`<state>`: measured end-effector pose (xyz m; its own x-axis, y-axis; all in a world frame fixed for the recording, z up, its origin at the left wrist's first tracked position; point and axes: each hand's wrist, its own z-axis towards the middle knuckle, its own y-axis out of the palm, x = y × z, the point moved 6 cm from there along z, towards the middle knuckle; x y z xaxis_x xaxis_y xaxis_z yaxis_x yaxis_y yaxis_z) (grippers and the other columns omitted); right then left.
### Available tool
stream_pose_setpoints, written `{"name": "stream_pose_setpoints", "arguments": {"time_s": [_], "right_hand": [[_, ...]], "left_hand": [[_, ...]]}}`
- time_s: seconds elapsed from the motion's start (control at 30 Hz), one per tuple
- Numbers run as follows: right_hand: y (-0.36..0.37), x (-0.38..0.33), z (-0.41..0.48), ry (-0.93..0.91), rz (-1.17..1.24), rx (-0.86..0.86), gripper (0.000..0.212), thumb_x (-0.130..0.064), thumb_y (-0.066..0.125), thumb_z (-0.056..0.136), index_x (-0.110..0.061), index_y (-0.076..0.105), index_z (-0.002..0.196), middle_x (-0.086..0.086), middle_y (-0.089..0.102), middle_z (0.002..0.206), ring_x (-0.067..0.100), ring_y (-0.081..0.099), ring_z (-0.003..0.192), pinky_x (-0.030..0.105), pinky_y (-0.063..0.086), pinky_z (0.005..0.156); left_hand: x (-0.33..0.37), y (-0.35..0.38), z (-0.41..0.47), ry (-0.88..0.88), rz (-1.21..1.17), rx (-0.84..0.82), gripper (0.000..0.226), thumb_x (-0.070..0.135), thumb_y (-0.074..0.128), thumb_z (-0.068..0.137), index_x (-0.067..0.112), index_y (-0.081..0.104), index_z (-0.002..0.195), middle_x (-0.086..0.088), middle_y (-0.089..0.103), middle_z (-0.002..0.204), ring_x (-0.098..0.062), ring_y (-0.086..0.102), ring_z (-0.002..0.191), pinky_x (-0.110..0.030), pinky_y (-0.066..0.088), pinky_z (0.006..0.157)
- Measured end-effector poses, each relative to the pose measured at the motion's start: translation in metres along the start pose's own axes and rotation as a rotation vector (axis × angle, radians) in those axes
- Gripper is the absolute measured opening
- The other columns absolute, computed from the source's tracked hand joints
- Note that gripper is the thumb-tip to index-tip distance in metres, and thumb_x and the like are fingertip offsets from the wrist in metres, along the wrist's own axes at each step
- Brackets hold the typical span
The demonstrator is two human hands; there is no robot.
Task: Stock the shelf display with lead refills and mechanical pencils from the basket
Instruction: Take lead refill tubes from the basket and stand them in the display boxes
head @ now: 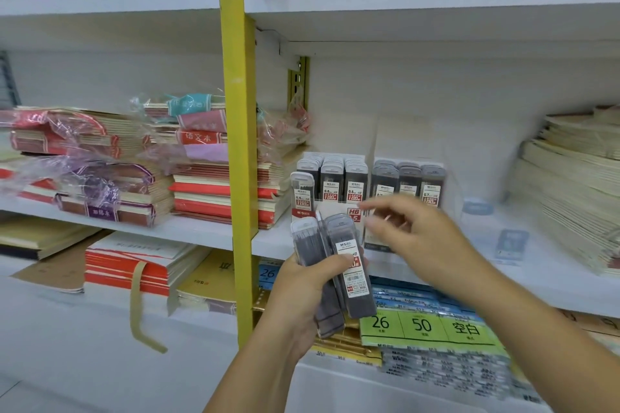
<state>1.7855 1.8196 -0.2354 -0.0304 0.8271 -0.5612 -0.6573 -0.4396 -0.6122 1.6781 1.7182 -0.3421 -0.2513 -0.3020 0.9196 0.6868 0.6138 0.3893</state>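
Note:
My left hand (303,292) grips a fanned bunch of lead refill cases (335,265), grey clear boxes with white labels, held upright in front of the shelf. My right hand (412,231) hovers just right of the bunch, fingers loosely bent and blurred, holding nothing that I can see. Behind it on the shelf stands a white display box (339,184) with rows of 0.5 refill cases. A second display box (407,181) holding 0.7 refills stands next to it on the right. One refill case (302,191) leans at the left front of the first box.
Stacks of red and purple notebooks (201,178) in torn plastic fill the shelf left of the yellow upright post (240,144). Cream notebook piles (570,191) sit at the right. Packs of paper with green price labels (422,325) lie on the shelf below.

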Motion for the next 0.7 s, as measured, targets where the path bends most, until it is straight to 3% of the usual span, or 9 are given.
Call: {"name": "stream_pose_setpoints", "arguments": {"time_s": [0.07, 0.2, 0.4, 0.57, 0.63, 0.7], "right_hand": [[0.021, 0.007, -0.016, 0.125, 0.149, -0.084, 0.027, -0.039, 0.063, 0.088, -0.049, 0.056, 0.112, -0.015, 0.062, 0.092, -0.005, 0.058, 0.077, 0.010, 0.049, 0.066], [0.027, 0.024, -0.024, 0.272, 0.339, -0.033, 0.021, -0.029, 0.067, 0.089, -0.033, 0.065, 0.110, -0.006, 0.070, 0.091, 0.004, 0.063, 0.061, 0.017, 0.051, 0.059], [0.023, 0.032, -0.026, 0.272, 0.464, -0.023, 0.014, -0.017, 0.061, 0.093, -0.026, 0.070, 0.101, -0.002, 0.073, 0.082, 0.017, 0.068, 0.067, 0.026, 0.055, 0.062], [0.021, 0.036, -0.028, 0.282, 0.492, -0.021, 0.012, -0.018, 0.064, 0.091, -0.022, 0.067, 0.102, 0.000, 0.073, 0.081, 0.012, 0.067, 0.069, 0.022, 0.054, 0.064], [0.016, 0.033, -0.027, 0.272, 0.481, 0.008, 0.015, -0.015, 0.065, 0.090, -0.022, 0.065, 0.103, -0.002, 0.073, 0.085, 0.010, 0.067, 0.069, 0.021, 0.054, 0.062], [-0.001, 0.027, -0.021, 0.232, 0.432, 0.101, 0.020, -0.014, 0.066, 0.088, -0.027, 0.061, 0.102, -0.006, 0.071, 0.094, 0.009, 0.069, 0.073, 0.023, 0.056, 0.062]], "left_hand": [[0.003, 0.004, -0.004, 0.032, 0.027, -0.005, 0.038, 0.027, 0.086, 0.060, 0.026, 0.078, 0.097, -0.012, 0.079, 0.100, -0.032, 0.076, 0.091, -0.054, 0.059, 0.083], [0.001, 0.007, -0.006, 0.035, 0.073, -0.025, 0.034, 0.024, 0.084, 0.064, 0.026, 0.078, 0.098, -0.011, 0.079, 0.101, -0.032, 0.075, 0.095, -0.050, 0.060, 0.082], [-0.004, 0.003, -0.003, 0.015, 0.089, -0.031, 0.031, 0.017, 0.080, 0.067, 0.020, 0.079, 0.098, -0.011, 0.079, 0.101, -0.026, 0.076, 0.088, -0.035, 0.060, 0.069], [-0.008, 0.002, -0.001, -0.016, 0.082, 0.017, 0.041, 0.021, 0.083, 0.064, 0.020, 0.076, 0.104, -0.010, 0.079, 0.100, -0.029, 0.076, 0.090, -0.043, 0.061, 0.079], [-0.009, 0.000, -0.001, -0.021, 0.058, 0.031, 0.029, 0.016, 0.083, 0.072, 0.022, 0.077, 0.100, -0.010, 0.079, 0.099, -0.029, 0.077, 0.087, -0.047, 0.061, 0.080], [-0.008, -0.004, 0.000, -0.031, 0.031, 0.056, 0.018, 0.010, 0.078, 0.082, 0.021, 0.076, 0.096, -0.011, 0.080, 0.093, -0.027, 0.077, 0.075, -0.043, 0.060, 0.072]]}}
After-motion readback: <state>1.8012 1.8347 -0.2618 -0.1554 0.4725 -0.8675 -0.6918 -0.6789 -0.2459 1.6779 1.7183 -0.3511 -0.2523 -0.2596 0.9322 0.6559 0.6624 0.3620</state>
